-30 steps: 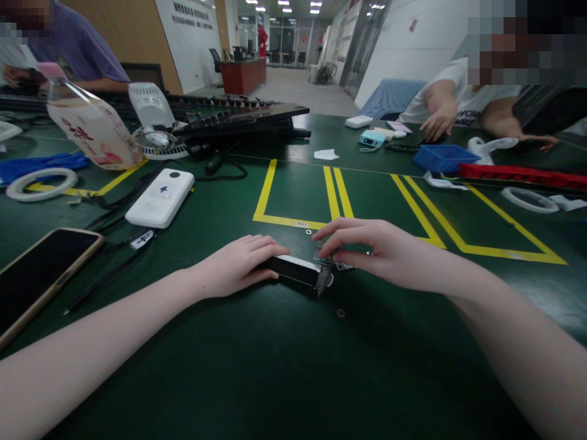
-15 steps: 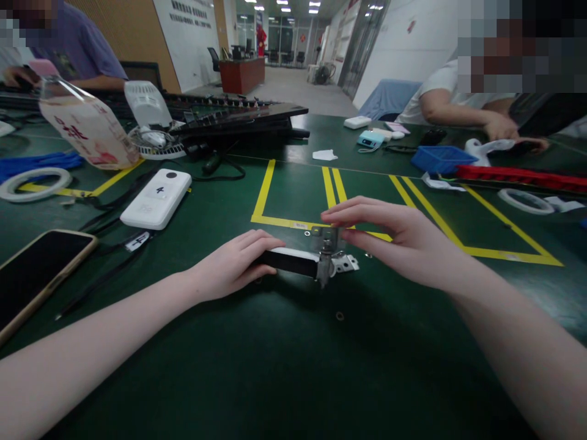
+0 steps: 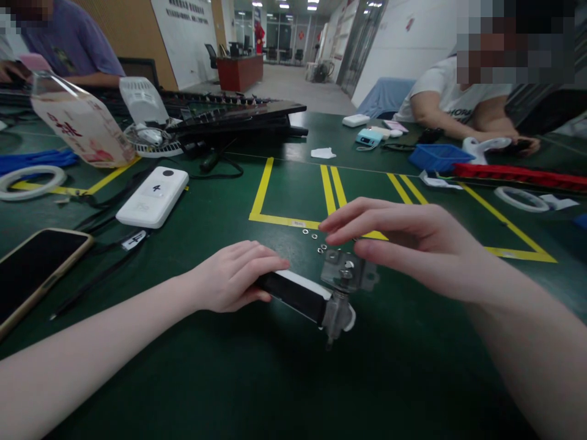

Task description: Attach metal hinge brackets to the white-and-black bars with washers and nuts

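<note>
My left hand [image 3: 233, 275] is closed around one end of a black-and-white bar [image 3: 296, 296], tilted above the green table. A grey metal joint [image 3: 338, 315] sits at the bar's far end, with a flat bracket plate [image 3: 337, 269] above it and a screw-like part standing through the plate. Over that plate hovers my right hand [image 3: 408, 244], its thumb and fingers apart; whether the thumb touches the plate I cannot tell. Several small metal washers [image 3: 314, 236] lie on the table just beyond the bracket, partly hidden by my right fingers.
Yellow tape [image 3: 261, 189] marks boxes on the table. At left are a phone [image 3: 41, 269], a white power bank [image 3: 153, 197], black cables, a tape roll and a bottle [image 3: 82, 125]. A blue bin [image 3: 440, 159] stands at right. Two people sit across the table.
The bar has swung its metal end nearer to me and lower, so the plate shows from above. My right fingers have spread wider. More washers show on the table.
</note>
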Demonstrator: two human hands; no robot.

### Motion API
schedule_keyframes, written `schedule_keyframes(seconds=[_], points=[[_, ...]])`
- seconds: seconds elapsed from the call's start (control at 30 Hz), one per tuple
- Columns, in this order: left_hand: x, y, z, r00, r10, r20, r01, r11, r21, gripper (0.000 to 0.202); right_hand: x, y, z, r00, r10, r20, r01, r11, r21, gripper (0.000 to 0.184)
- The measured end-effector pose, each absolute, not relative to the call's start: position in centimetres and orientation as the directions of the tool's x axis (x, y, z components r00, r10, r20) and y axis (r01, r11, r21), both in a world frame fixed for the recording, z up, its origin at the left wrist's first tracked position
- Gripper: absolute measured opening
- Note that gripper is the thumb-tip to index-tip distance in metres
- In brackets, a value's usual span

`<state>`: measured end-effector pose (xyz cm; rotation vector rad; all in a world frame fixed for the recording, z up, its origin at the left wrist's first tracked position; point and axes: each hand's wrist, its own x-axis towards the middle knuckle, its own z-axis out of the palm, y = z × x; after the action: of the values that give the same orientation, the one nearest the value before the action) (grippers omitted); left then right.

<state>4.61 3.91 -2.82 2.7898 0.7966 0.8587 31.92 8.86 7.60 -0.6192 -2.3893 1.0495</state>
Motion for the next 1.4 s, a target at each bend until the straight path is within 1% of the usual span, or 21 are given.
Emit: schedule_keyframes(seconds=[0.17,0.3,0.43,0.57,0.7,0.87,1.13,1.4], points=[[4.6,3.9,-2.8,0.722,0.497,0.481,0.432,-0.867,0.248,0.035,32.3,8.4,8.4,-0.868,0.486,0.098,0.283,0.648,-0.707,0.017],[4.6,4.0,-3.0,0.714,0.47,0.519,0.417,-0.881,0.224,0.036,32.5,8.4,8.8,-0.899,0.434,0.061,0.285,0.684,-0.671,0.018],[4.7,4.0,-3.1,0.731,0.45,0.513,0.402,-0.892,0.208,0.037,32.6,8.1,9.2,-0.91,0.412,0.039,0.288,0.698,-0.655,0.017],[4.7,4.0,-3.0,0.735,0.466,0.492,0.415,-0.883,0.217,0.037,32.7,7.9,9.1,-0.919,0.39,0.052,0.256,0.694,-0.673,0.016],[4.7,4.0,-3.0,0.738,0.456,0.498,0.407,-0.889,0.212,0.037,32.7,8.0,8.9,-0.925,0.376,0.059,0.229,0.674,-0.702,0.017],[4.7,4.0,-3.0,0.747,0.455,0.485,0.41,-0.889,0.203,0.037,32.7,8.3,8.7,-0.921,0.377,0.101,0.195,0.667,-0.719,0.015],[4.7,3.9,-2.9,0.744,0.462,0.483,0.426,-0.885,0.19,0.037,33.0,8.3,8.9,-0.913,0.398,0.092,0.233,0.693,-0.682,0.014],[4.7,4.1,-3.0,0.739,0.454,0.498,0.422,-0.888,0.183,0.037,33.2,8.2,8.8,-0.918,0.383,0.106,0.243,0.751,-0.614,0.016]])
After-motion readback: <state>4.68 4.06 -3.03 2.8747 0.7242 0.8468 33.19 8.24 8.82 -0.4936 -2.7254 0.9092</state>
